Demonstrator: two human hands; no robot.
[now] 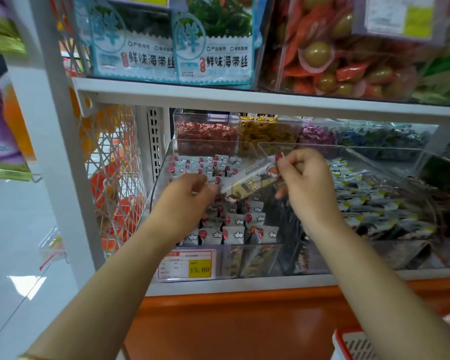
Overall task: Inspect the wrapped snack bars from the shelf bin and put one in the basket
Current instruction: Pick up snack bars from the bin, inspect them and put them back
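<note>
Halfway there: holding one snack bar (247, 181) up over the shelf bin (244, 258), pinched at its ends by left grip (187, 193) and right grip (304, 175) for inspection, not yet dropped into the near-right basket (353, 344).

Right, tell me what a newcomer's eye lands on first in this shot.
First, the wrapped snack bar held aslant at centre, the left hand pinching its lower end and the right hand its upper end, above the clear shelf bin of white-wrapped bars. Next, the yellow 15.80 price tag on the bin's front, and the blue kelp-shred packs on the shelf above.
</note>
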